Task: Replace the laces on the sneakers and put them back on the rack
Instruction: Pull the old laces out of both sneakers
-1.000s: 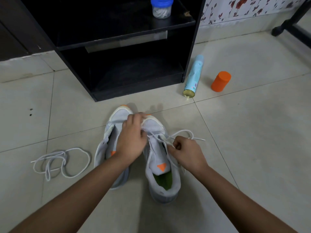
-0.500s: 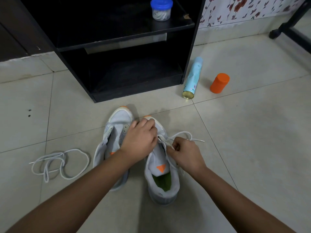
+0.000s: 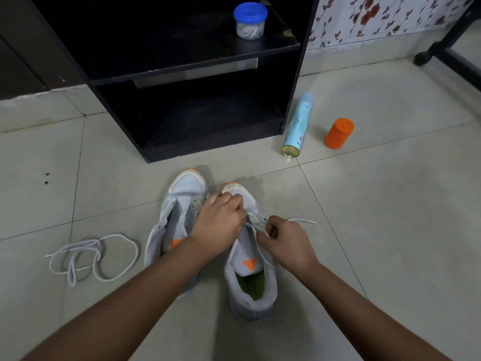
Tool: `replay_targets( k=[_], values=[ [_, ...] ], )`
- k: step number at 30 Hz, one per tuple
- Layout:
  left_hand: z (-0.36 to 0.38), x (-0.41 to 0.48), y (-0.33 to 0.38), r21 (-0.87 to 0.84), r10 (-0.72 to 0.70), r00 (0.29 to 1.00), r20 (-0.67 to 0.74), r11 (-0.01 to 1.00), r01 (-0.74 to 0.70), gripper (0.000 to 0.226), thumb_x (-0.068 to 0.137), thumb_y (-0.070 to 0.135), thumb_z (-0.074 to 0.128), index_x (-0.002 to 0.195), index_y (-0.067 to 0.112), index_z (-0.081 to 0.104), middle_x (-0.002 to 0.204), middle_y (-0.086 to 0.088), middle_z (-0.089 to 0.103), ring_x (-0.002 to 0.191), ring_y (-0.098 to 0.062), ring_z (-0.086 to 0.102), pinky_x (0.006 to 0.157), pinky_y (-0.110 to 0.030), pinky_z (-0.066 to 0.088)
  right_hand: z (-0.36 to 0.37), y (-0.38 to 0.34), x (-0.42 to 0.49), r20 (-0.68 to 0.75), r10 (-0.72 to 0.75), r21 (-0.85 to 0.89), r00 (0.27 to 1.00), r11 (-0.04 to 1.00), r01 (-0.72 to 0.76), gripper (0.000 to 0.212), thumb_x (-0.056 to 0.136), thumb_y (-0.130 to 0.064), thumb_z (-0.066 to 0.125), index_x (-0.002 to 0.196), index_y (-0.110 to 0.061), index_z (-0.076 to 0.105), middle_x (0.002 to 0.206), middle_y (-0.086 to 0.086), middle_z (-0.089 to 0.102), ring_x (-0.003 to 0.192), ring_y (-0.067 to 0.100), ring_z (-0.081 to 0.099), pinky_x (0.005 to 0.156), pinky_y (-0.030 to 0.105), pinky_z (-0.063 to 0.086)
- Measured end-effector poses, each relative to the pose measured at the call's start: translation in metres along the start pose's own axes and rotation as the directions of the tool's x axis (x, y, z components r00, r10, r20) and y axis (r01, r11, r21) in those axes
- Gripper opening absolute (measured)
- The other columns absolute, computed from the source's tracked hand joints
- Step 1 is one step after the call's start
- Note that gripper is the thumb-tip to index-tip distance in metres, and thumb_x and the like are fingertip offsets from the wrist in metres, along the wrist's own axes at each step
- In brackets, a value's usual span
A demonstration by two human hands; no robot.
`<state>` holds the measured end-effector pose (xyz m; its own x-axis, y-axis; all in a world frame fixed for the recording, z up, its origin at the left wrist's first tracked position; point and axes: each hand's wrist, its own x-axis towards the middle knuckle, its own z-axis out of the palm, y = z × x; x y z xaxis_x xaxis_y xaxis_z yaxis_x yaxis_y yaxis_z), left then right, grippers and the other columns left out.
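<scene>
Two grey-white sneakers with orange accents stand side by side on the tiled floor, toes toward the rack. The left sneaker [image 3: 179,214] has bare eyelets. Over the lacing area of the right sneaker [image 3: 250,282], my left hand [image 3: 221,225] has its fingers curled; what they grip is hidden. My right hand [image 3: 285,243] pinches a white lace [image 3: 299,220] threaded in that shoe; one end trails right. A loose white lace [image 3: 96,256] lies coiled on the floor to the left. The black shoe rack [image 3: 296,100] stands just beyond the shoes.
A blue-lidded jar [image 3: 250,20] sits on the rack's upper shelf. A light-blue spray can [image 3: 298,125] lies on the floor right of the rack, with an orange bottle [image 3: 339,132] beside it. A black furniture leg [image 3: 442,50] stands at far right.
My left hand slid back from the right sneaker's toe toward its eyelets. My right hand stayed on the lace, shifting slightly.
</scene>
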<state>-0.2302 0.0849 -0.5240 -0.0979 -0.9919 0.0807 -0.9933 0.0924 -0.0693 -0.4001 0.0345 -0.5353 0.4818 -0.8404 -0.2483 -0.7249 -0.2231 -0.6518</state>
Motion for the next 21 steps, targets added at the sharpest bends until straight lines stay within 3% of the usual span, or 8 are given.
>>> replay_targets(
  k=[4,6,8,11,15,17,19,21],
  values=[
    [0.005,-0.001,-0.006,-0.008,0.039,0.999,0.029,0.999,-0.039,0.013,0.073,0.033,0.066,0.067,0.023,0.071,0.076,0.005,0.056,0.076,-0.021,0.056,0.085,-0.038,0.04,0.0,0.0,0.0,-0.001,-0.002,-0.012,1.0,1.0,0.002,0.027,0.082,-0.034,0.063,0.065,-0.02,0.047,0.055,-0.004,0.051,0.055,0.015,0.05,0.051,0.027,0.034],
    [0.001,0.002,-0.006,-0.05,0.036,0.999,0.026,0.998,-0.034,0.017,0.076,0.034,0.061,0.065,0.023,0.071,0.076,0.005,0.056,0.076,-0.02,0.057,0.083,-0.037,0.043,0.0,0.0,0.0,-0.009,0.0,-0.001,1.0,1.0,0.0,0.027,0.082,-0.034,0.063,0.065,-0.02,0.048,0.054,-0.004,0.051,0.055,0.016,0.05,0.051,0.027,0.034],
    [-0.006,0.003,-0.005,-0.097,-0.044,0.999,0.008,0.994,0.045,0.027,0.075,0.033,0.047,0.064,0.02,0.068,0.076,0.004,0.055,0.076,-0.021,0.056,0.081,-0.035,0.042,0.0,0.0,-0.001,-0.008,0.011,0.017,1.0,1.0,-0.011,0.027,0.082,-0.033,0.063,0.065,-0.018,0.049,0.054,-0.002,0.051,0.056,0.018,0.051,0.052,0.029,0.035],
    [-0.017,0.0,-0.029,-0.117,-0.262,0.964,-0.048,0.96,0.255,0.019,0.069,0.031,0.056,0.065,0.016,0.066,0.081,0.002,0.055,0.08,-0.024,0.054,0.079,-0.036,0.04,-0.003,0.002,-0.001,-0.005,0.028,0.035,1.0,0.999,-0.028,0.026,0.081,-0.032,0.063,0.067,-0.014,0.052,0.055,0.0,0.054,0.057,0.02,0.054,0.053,0.029,0.037],
    [-0.026,-0.006,-0.067,0.058,-0.525,0.851,-0.008,0.85,0.524,0.023,0.072,0.029,0.061,0.08,0.009,0.071,0.093,-0.005,0.06,0.085,-0.03,0.054,0.082,-0.041,0.039,-0.002,0.002,0.0,0.008,0.032,0.037,0.999,0.999,-0.032,0.026,0.082,-0.032,0.063,0.065,-0.017,0.05,0.054,-0.002,0.053,0.054,0.016,0.052,0.05,0.026,0.036],
    [-0.022,-0.005,-0.061,0.086,-0.448,0.894,-0.003,0.891,0.446,0.025,0.075,0.028,0.058,0.087,0.01,0.07,0.098,-0.006,0.062,0.087,-0.03,0.056,0.084,-0.042,0.039,-0.001,0.001,0.0,0.007,0.018,0.018,1.0,1.0,-0.018,0.027,0.082,-0.034,0.063,0.066,-0.017,0.05,0.053,-0.003,0.051,0.052,0.014,0.05,0.049,0.026,0.035],
    [-0.014,-0.002,-0.037,-0.022,-0.23,0.972,-0.036,0.973,0.23,0.021,0.073,0.028,0.062,0.089,0.018,0.07,0.099,-0.001,0.063,0.091,-0.028,0.058,0.088,-0.042,0.039,-0.001,0.0,-0.001,-0.003,0.006,0.002,1.0,1.0,-0.006,0.028,0.083,-0.035,0.063,0.066,-0.016,0.05,0.053,-0.003,0.05,0.053,0.014,0.05,0.049,0.026,0.034],
    [-0.004,0.001,-0.012,-0.048,-0.016,0.999,-0.033,0.999,0.014,0.017,0.069,0.031,0.071,0.083,0.024,0.073,0.091,0.004,0.064,0.087,-0.023,0.06,0.088,-0.037,0.035,-0.001,-0.001,-0.001,-0.008,-0.008,-0.008,1.0,1.0,0.007,0.029,0.083,-0.035,0.063,0.066,-0.016,0.049,0.053,-0.003,0.05,0.054,0.016,0.051,0.049,0.026,0.033]
  ],
)
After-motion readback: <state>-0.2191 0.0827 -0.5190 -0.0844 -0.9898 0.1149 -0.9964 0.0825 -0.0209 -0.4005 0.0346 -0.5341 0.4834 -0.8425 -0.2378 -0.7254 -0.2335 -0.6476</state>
